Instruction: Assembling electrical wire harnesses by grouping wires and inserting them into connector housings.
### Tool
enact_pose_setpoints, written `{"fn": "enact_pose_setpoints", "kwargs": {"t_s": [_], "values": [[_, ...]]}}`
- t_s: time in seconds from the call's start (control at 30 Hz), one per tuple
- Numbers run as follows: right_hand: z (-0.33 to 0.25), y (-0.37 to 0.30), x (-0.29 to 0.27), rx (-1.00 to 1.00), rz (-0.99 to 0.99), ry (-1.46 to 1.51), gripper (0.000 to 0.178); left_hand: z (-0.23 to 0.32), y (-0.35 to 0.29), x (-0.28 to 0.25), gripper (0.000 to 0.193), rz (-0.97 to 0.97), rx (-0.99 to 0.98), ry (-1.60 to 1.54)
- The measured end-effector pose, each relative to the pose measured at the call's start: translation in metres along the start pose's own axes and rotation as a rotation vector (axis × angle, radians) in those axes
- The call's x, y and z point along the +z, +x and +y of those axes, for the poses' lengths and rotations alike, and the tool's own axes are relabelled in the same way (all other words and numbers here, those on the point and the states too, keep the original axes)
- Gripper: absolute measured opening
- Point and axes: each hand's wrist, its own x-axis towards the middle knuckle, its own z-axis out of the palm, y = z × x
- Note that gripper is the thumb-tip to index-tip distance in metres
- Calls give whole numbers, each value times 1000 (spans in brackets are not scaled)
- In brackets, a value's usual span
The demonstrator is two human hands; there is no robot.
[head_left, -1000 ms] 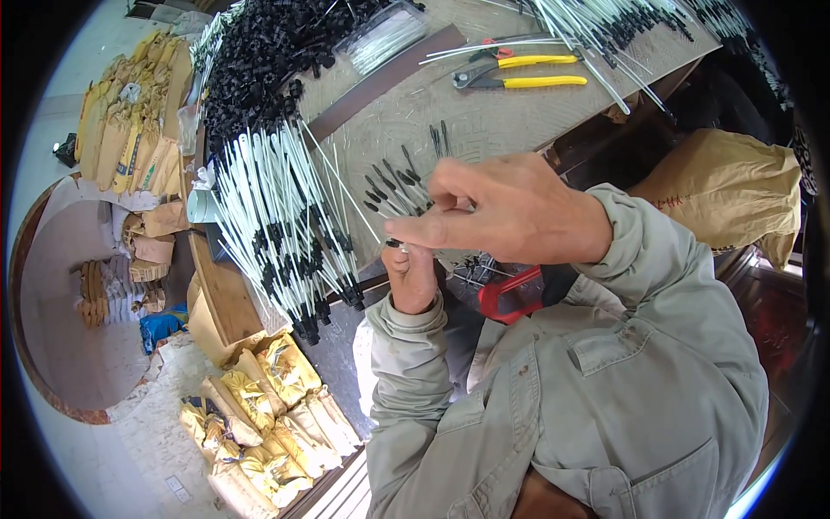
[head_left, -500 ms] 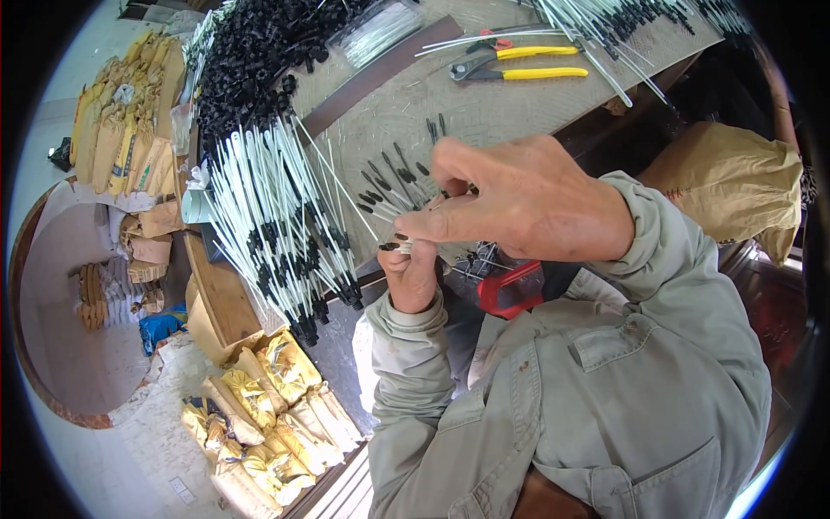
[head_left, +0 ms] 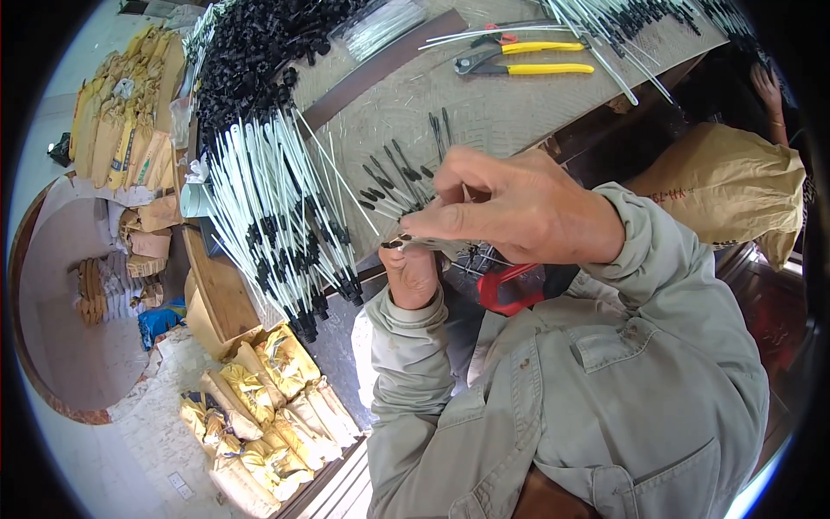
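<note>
Fingertips (head_left: 432, 232) of both hands pinched on black piece (head_left: 393, 244)

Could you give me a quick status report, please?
Left hand and right hand pinch a small black piece. White rods lie left. Nothing in the way.

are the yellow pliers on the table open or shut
Shut, or nearly: the yellow pliers lie flat on the table, handles almost parallel and close together, jaws meeting at the tip.

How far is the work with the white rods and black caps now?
Done, it seems: a large bundle of white rods with black ends lies on the table. In hand: the left hand and right hand meet on one small piece. Left: loose black pieces and a black heap.
</note>
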Motion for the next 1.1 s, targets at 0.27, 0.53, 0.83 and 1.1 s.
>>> {"fn": "enact_pose_setpoints", "kwargs": {"t_s": [0.27,0.53,0.83,1.1], "values": [[-1,5,-5,-46,-31,-56,41,-4,-1,-2,85,39,-27,108],[0,4,-3,-83,-5,-102,41,-1,-1,-3,83,29,-66,128],[-5,5,-2,-143,34,-212,34,3,-3,-7,69,0,-62,196],[1,-1,2,-66,53,-105,34,5,4,5,74,17,-32,136]]}}
